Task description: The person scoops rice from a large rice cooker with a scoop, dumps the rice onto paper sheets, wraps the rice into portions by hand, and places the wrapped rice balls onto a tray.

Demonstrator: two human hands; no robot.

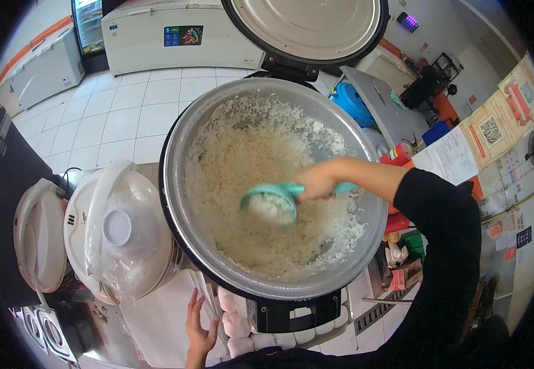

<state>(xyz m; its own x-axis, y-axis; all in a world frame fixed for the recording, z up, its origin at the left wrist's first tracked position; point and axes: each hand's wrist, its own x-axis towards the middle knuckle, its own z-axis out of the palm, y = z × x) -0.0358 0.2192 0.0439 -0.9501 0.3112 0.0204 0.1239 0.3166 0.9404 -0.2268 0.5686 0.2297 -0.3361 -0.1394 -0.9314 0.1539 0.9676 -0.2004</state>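
Rice (236, 154), white to pale yellow, loose-grained: in a wide metal pot (371, 246), clinging to the wall at the far and right sides. Scoop (285, 190), teal, with rice in its bowl: over the rice, near the middle of the pot, partly blurred; contact with the bed below not certain. Right hand (316, 183): fingers clamped around the scoop's handle, close to the bowl. Left hand (200, 323): empty, fingers apart, at the white sheets (156, 320) on the near side; touching or just above, impossible to tell. Lid (307, 27): upright beyond the far rim.

Handling notes, by judgement: keep the short grip, for control of the bowl's angle. Slide the edge under the grains rather than press down, to avoid mashing. Lift, turn and release loosely. Draw clinging grains inward from the wall. Carry any load level and inside the rim, against spillage. Treat the metal as possibly hot; hold the forearm (368, 175) clear.
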